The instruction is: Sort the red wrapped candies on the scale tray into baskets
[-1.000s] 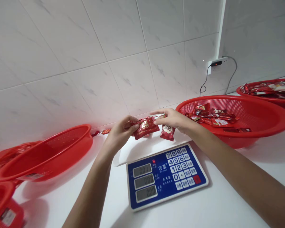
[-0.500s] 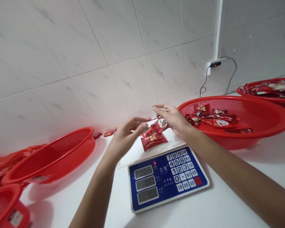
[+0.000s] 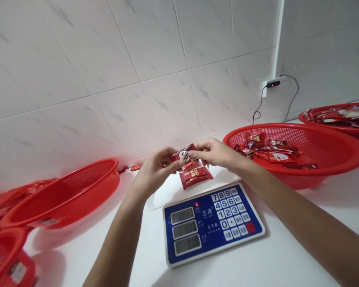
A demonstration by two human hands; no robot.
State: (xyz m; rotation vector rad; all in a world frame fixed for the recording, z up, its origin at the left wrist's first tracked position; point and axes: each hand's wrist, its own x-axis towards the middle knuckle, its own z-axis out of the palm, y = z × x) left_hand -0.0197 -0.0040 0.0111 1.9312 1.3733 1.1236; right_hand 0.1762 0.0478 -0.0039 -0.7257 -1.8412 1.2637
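Centrally, the held packet [image 3: 184,155]: a small, soft wrapper in deep red, with pale lettering along its upper edge and a round cream patch bearing a dark, brush-like character; the thumbs partly cover it.
Packet's place: raised in front of the tiled wall [image 3: 167,99], above the white weighing tray [image 3: 164,193], near the middle of the view and tilted a little.
Left hand [image 3: 157,169]: thumb and fingers narrowed in a pinch on the packet's left end.
Right hand [image 3: 219,153]: thumb and fingers narrowed in a pinch on its right end; something with a glint of gold shows beneath this hand, too hidden to identify.
On the tray: a flat, crimped red packet [image 3: 196,178] with a gold double-happiness sign lies face up; just behind it is a brighter red packet [image 3: 191,164], partly hidden.
Weighing scale [image 3: 212,223]: blue panel, three grey displays with faint digits, white number keys, one red key and a small lit red dot.
Right-hand basket [image 3: 311,169]: red, with mesh walls, holding a loose heap of shiny red wrapped pieces.
Left-hand basin [image 3: 107,187]: glossy red plastic, standing on the white tabletop [image 3: 233,267], well apart from the scale.
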